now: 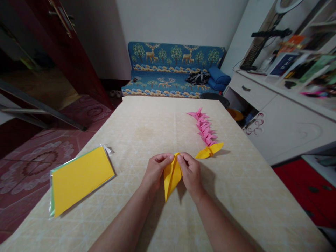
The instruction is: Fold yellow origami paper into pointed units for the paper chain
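Note:
Between my two hands is a piece of folded yellow origami paper (172, 176), its long point hanging down towards me. My left hand (158, 169) pinches its upper left edge between thumb and fingers. On the other side my right hand (191, 171) grips the top right edge, thumb in front. Just beyond my right hand lies a finished-looking yellow origami crane (209, 151) with its wings spread. It touches the near end of a row of several pink origami cranes (204, 127). The fingertips behind the paper are hidden.
A stack of yellow paper sheets (82, 176) in a clear sleeve lies on the left of the patterned table (147, 115). Past the far table edge stands a blue sofa (165, 80). A white cabinet (291, 115) is on the right, a dark red door (76, 52) on the left.

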The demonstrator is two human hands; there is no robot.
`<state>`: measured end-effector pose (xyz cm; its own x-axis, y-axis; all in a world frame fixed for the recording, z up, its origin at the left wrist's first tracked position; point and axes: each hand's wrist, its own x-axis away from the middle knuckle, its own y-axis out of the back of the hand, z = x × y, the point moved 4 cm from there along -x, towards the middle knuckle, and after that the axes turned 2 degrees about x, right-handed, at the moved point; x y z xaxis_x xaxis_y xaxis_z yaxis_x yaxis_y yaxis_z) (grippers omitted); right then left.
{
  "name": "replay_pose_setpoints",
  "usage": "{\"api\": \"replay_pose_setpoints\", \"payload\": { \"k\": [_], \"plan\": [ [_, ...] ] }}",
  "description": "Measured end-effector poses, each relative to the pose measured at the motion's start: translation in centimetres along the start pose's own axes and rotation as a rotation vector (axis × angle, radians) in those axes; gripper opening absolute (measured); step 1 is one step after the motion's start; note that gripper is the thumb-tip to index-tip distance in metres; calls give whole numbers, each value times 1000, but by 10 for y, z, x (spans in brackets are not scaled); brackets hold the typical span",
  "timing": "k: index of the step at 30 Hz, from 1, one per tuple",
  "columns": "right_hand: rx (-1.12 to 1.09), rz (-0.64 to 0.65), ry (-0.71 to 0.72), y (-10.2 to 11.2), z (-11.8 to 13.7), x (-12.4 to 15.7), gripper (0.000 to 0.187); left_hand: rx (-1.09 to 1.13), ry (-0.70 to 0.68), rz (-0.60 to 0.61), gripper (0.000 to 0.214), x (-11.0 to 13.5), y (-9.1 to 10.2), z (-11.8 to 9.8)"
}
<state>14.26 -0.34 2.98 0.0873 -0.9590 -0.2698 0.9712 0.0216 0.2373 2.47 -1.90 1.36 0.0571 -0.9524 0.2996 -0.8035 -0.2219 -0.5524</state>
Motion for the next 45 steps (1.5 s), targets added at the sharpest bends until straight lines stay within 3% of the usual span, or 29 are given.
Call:
{"api": "replay_pose_setpoints", "payload": {
  "k": [10,18,23,35,45],
  "plan": [
    [-18,-51,-38,-2,-3,1,8,-51,-75,-22,24,-2,1,3],
    [51,-79,-27,1,-3,2,12,-102,-148,-69,21,-1,-1,0],
    [75,-66,-1,2,0,2,21,-114,-113,-63,21,0,-2,0],
    [117,-15,58,1,9,3,21,-69,-75,21,20,-2,1,2],
    [56,-98,50,-1,8,5,17,-129,-133,7,18,-3,-1,-2]
  ]
}}
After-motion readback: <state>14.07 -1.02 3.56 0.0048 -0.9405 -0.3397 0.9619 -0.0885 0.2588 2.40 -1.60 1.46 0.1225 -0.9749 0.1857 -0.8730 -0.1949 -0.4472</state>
